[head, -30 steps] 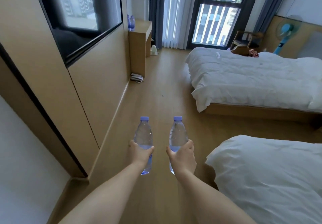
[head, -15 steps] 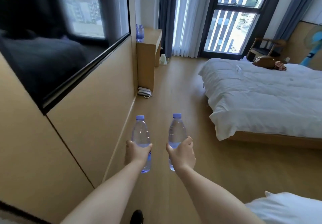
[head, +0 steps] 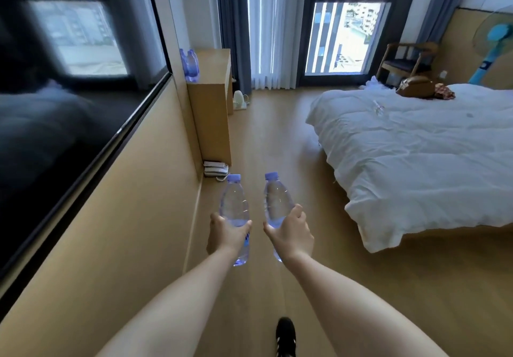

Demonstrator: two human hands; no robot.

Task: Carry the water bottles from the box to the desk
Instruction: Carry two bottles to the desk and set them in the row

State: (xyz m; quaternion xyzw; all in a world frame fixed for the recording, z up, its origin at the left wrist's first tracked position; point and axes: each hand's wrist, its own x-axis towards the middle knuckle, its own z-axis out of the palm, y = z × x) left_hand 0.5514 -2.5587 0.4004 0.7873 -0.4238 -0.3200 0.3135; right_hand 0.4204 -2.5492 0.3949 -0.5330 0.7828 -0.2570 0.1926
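The fingers (head: 295, 213) of the right hand (head: 291, 236) are curled round the lower body of one clear water bottle (head: 276, 204), and the left hand (head: 226, 234) grips a second water bottle (head: 234, 206) the same way, thumb across its front. Both bottles have pale blue caps, stand nearly upright and are held side by side above the wooden floor (head: 277, 134), close but not touching. That makes two bottles in the hands. Ahead on the left, on the wooden counter (head: 215, 65) against the wall, stand what look like two more bottles (head: 189, 65) at its near corner, too blurred to count for certain. One white telephone (head: 216, 168) lies on the floor at the counter's foot, and one small white appliance (head: 238, 100) stands further along by the curtain. One bed (head: 416, 156) with a white duvet fills the right side, with one brown bag (head: 415, 87) on its far end. One wooden chair (head: 408, 59) and one blue fan (head: 495, 43) stand beyond it. One black shoe (head: 286, 336) shows at the bottom.
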